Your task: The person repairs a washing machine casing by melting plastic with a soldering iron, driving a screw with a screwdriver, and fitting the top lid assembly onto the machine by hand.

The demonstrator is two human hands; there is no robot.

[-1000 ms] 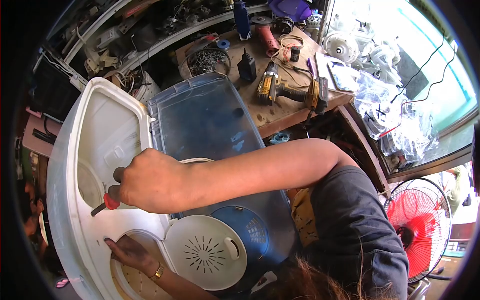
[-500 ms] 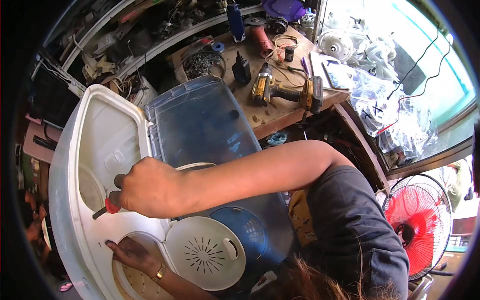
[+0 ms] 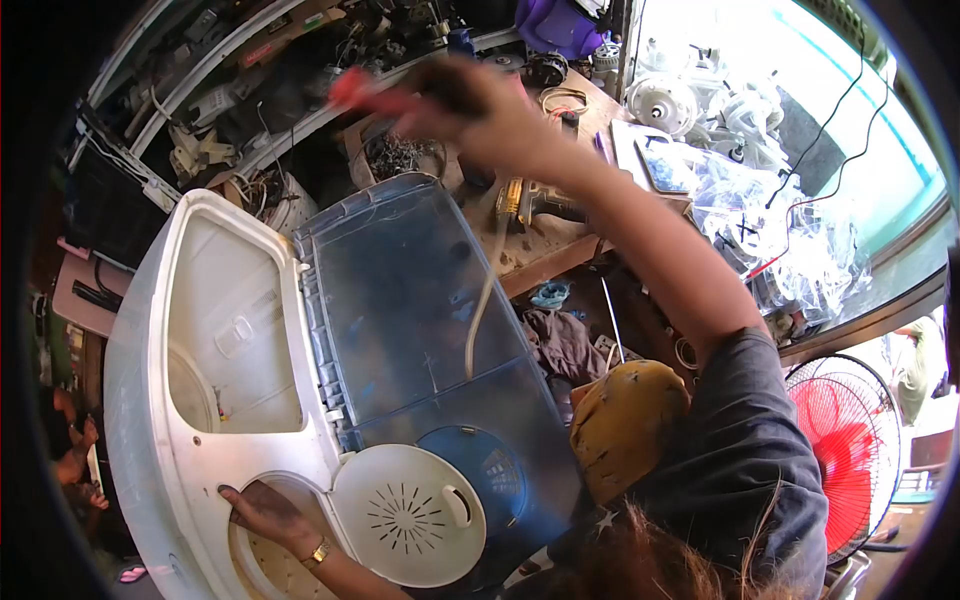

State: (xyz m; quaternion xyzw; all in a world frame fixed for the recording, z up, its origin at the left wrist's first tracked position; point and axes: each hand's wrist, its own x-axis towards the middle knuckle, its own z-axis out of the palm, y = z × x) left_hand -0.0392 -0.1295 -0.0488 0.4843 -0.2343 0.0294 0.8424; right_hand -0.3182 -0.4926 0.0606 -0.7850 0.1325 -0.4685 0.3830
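A white twin-tub washing machine (image 3: 205,455) stands at left with its lids open. My left hand (image 3: 265,512) curls over the edge of its round opening. One digit lies on the white top, and the other fingers are mostly hidden. The round white slotted lid (image 3: 407,512) is beside it. My right hand (image 3: 490,125) is raised over the workbench, closed round a red-and-black tool (image 3: 385,100) that motion smears too much for its kind to show. Below that hand hangs a pale cord (image 3: 480,325), which seems to come from the tool.
On the wooden workbench (image 3: 550,250) lies a yellow-and-black cordless drill (image 3: 515,205), partly behind my forearm. A large bluish see-through lid (image 3: 400,280) slopes beside the machine. White plastic parts (image 3: 665,105) fill the upper right. A red fan (image 3: 835,450) stands at right.
My right hand has swung up and away from the machine's white top to above the workbench, carrying the tool. My left hand stays at the round opening. The view has shifted slightly.
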